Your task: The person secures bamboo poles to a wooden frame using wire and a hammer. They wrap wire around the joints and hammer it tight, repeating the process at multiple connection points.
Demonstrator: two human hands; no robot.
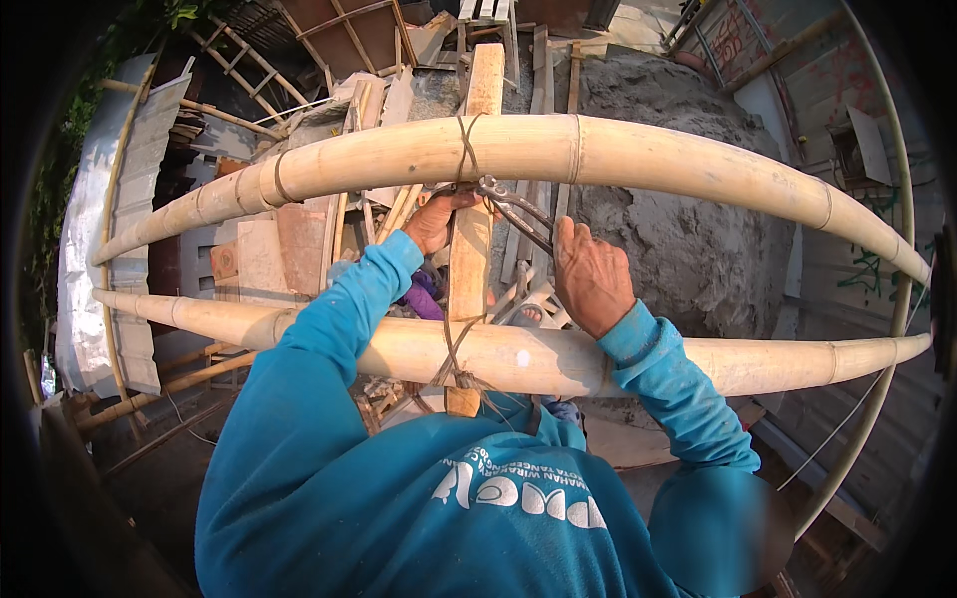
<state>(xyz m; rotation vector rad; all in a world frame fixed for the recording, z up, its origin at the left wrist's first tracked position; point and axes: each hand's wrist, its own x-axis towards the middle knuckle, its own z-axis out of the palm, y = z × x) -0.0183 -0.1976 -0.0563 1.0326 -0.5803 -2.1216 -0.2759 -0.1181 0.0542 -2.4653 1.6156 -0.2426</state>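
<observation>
Teal sweatshirt (399, 508) cloth with white printing fills the near part of the view, its sleeves reaching forward over the lower bamboo pole. Two pale bamboo poles run across from side to side, the upper pole (638, 154) farther off and the lower pole (558, 359) close to the body; both look bowed in this wide view. Beyond them, on the right, lies a grey mound (678, 199), and on the far left stands a corrugated metal sheet (105, 234). A flat timber (469, 264) passes beneath both poles, crossing them near the middle. The right hand (593, 274) has its fingers closed around the handles of metal pincers (526, 221), whose head sits at the timber's right edge, just below the upper pole. The left hand (434, 221) is at the timber's left edge, fingers partly hidden, so I cannot tell what they grip. Thin dark ties mark both crossings: the upper tie (467, 145) and the tangled lower tie (454, 364).
</observation>
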